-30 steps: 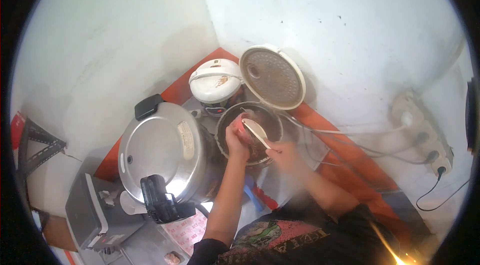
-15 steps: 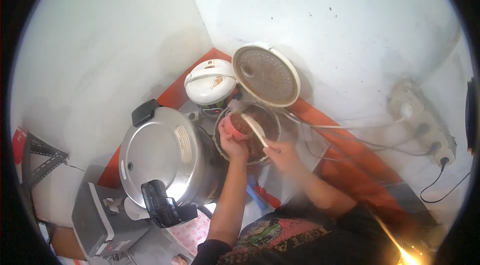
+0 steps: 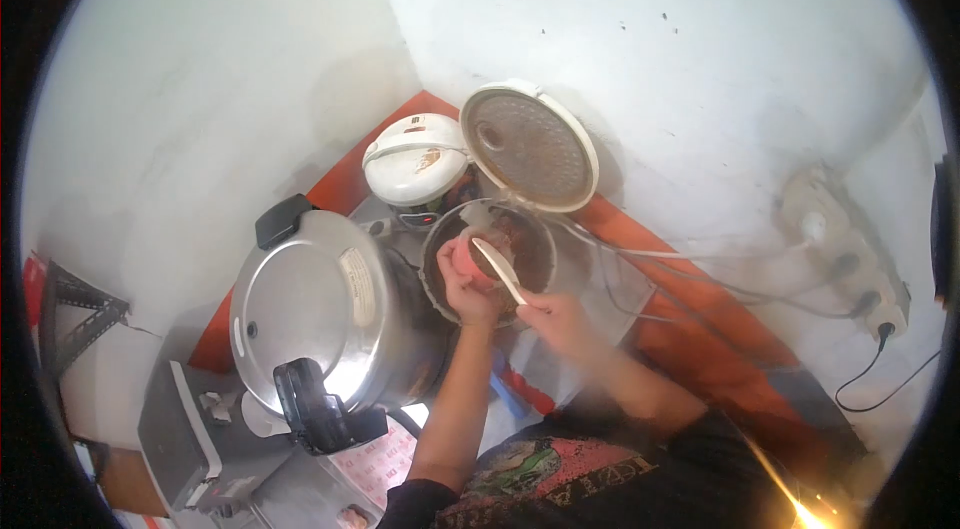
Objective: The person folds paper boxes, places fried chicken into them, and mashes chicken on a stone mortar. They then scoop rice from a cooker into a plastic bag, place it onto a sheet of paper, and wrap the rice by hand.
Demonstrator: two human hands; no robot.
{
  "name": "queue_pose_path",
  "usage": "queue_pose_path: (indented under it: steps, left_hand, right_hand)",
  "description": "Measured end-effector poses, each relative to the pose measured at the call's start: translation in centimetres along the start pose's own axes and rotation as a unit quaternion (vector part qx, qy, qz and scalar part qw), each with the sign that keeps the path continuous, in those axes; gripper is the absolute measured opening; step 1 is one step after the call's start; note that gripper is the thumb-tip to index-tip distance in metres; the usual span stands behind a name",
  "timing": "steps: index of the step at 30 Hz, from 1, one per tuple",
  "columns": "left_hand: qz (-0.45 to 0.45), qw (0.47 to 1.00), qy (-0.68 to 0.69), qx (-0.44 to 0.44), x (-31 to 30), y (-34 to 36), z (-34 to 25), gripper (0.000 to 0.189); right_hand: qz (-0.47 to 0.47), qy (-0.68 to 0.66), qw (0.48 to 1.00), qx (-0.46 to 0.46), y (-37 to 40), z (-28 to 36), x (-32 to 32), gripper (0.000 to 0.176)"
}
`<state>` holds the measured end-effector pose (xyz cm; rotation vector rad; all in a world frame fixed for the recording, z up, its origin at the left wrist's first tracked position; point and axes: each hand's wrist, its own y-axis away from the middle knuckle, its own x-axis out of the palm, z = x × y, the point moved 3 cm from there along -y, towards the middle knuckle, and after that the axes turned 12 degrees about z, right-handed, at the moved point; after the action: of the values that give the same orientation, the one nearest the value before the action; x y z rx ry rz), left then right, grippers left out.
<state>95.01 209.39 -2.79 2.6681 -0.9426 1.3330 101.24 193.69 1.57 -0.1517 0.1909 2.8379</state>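
My left hand (image 3: 474, 297) is wrapped round a small pink bowl (image 3: 463, 257), holding it over the open rice cooker (image 3: 431, 279). In my right hand (image 3: 556, 319) is the handle of a white rice paddle (image 3: 499, 269). The paddle's blade lies across the mouth of the bowl, partly hiding what is inside. Brown, grainy food (image 3: 538, 254) shows in the cooker's pot beyond the bowl. Behind the pot, the cooker's round lid (image 3: 530, 149) stands raised.
A smaller white rice cooker (image 3: 415, 164) with a red light stands at the back. Left is a large steel cooker (image 3: 300, 314) with black latches. Cables lead right to a power strip (image 3: 855, 259) by the wall. A grey box (image 3: 190, 439) sits at lower left.
The paddle has come over the bowl's mouth, covering the brown contents that showed before. My right hand has shifted slightly left and down. The whole view has moved a little.
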Motion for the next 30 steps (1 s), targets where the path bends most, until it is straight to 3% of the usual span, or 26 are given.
queue_pose_path:
  steps: [3, 6, 9, 12, 15, 18, 24, 30]
  left_hand:
    - [-0.069, 0.997, -0.002, 0.023, -0.2, -0.3, -0.1, 0.059]
    - [-0.046, 0.999, 0.0, 0.014, -0.1, 0.1, 0.1, 0.06]
    - [-0.014, 1.0, 0.014, 0.024, -0.5, 0.0, 0.5, 0.06]
    - [-0.054, 0.998, -0.022, 0.026, -0.2, -0.1, -0.8, 0.058]
    - [-0.098, 0.994, -0.039, 0.016, -0.4, 0.0, -1.2, 0.055]
    - [-0.128, 0.992, -0.01, 0.019, 0.4, 0.1, -1.3, 0.055]
    - [-0.133, 0.99, -0.027, 0.037, -0.4, 0.1, -1.2, 0.054]
    - [-0.122, 0.992, 0.013, 0.036, -1.3, 0.4, -1.5, 0.051]
  right_hand:
    - [-0.074, 0.004, 0.997, -0.015, 0.7, 1.3, -0.6, 0.039]
    - [-0.079, 0.041, 0.995, 0.039, 0.0, 1.6, -0.3, 0.04]
    - [-0.046, 0.048, 0.998, -0.02, -0.7, -0.4, 1.5, 0.04]
    - [-0.047, -0.005, 0.998, 0.044, 0.1, 1.6, -0.5, 0.039]
    - [-0.063, 0.032, 0.996, -0.046, -1.2, -1.9, -1.0, 0.039]
    - [-0.056, -0.019, 0.996, 0.073, -1.5, -1.1, -1.5, 0.039]
    - [-0.049, -0.031, 0.993, 0.099, -1.8, -1.6, -1.8, 0.037]
    - [0.002, -0.046, 0.988, 0.148, -1.0, 2.6, -2.0, 0.035]
